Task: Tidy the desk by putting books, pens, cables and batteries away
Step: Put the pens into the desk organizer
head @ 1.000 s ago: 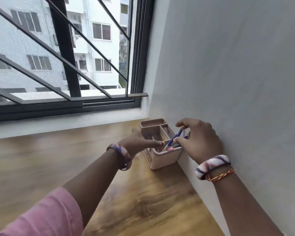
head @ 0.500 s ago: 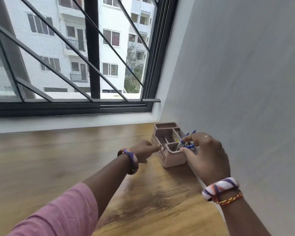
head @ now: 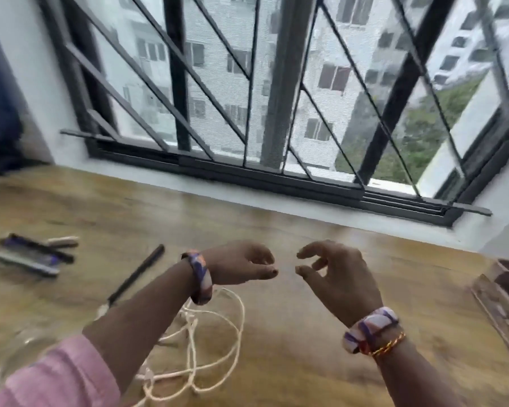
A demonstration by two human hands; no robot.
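The wooden desk (head: 291, 230) runs along a barred window (head: 276, 98). Both hands hover above its middle, empty, fingers loosely curled and holding nothing. The left hand (head: 238, 265) is at about 9 o'clock of the right hand (head: 335, 274), fingertips facing each other across a small gap.

Surroundings: a white cable (head: 206, 342) lies in loose tangled loops on the desk at 6 o'clock of the left hand, partly hidden under the left forearm. A patterned bangle (head: 200, 277) sits on the left wrist; a similar bangle (head: 370, 330) and a thread band sit on the right wrist. A pink sleeve (head: 56, 377) covers the left upper forearm.

Containers: a pink-brown organiser (head: 506, 295) stands at the 3 o'clock edge of the view, cut off by the frame. Its compartments are visible from above, but blur prevents reading their contents.

Orientation of task items: a black pen (head: 135, 276) lies at 9 o'clock of the left hand, long axis running from 1 o'clock down to 7 o'clock. Farther out at 9 o'clock, well apart from both hands, a group of pens (head: 33, 255) lies close together, long axes running roughly from 10 o'clock to 4 o'clock; blur hides their exact number.
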